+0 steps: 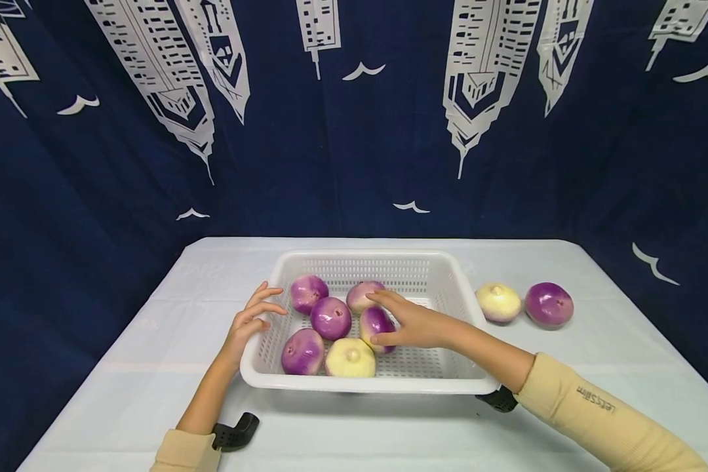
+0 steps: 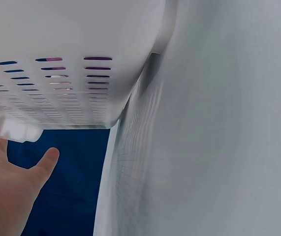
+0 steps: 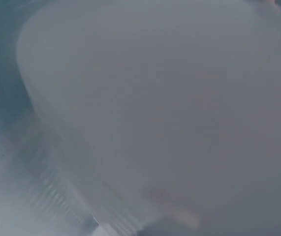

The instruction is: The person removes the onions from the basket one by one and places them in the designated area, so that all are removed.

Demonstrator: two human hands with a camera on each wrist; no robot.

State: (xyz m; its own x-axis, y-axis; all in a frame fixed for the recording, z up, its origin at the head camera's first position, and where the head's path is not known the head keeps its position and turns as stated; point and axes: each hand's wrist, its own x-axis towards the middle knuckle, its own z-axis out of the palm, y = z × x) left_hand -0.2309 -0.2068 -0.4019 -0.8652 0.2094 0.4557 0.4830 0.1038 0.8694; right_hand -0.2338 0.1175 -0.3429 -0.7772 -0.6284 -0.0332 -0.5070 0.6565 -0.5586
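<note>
Several purple and pale yellow onions lie in a white perforated plastic basket (image 1: pixel 448 387). My right hand (image 1: pixel 421 326) reaches into it from the right, with thumb and fingers around a purple-and-yellow onion (image 1: pixel 376 328); the fingertips overlap a paler purple onion (image 1: pixel 362 296) behind. At the left rim my left hand (image 1: pixel 250 326) has its fingers spread and slightly bent, near a purple onion (image 1: pixel 309 293). In the left wrist view, the left hand (image 2: pixel 12 182) shows its thumb apart from the basket wall (image 2: pixel 76 29). The right wrist view is blurred and hides the grasp.
On the white table (image 1: pixel 130 393), right of the basket, sit a yellow onion (image 1: pixel 498 303) and a purple onion (image 1: pixel 549 305). A dark blue cloth (image 1: pixel 330 164) with white building prints hangs behind the table. The basket's right part shows bare mesh.
</note>
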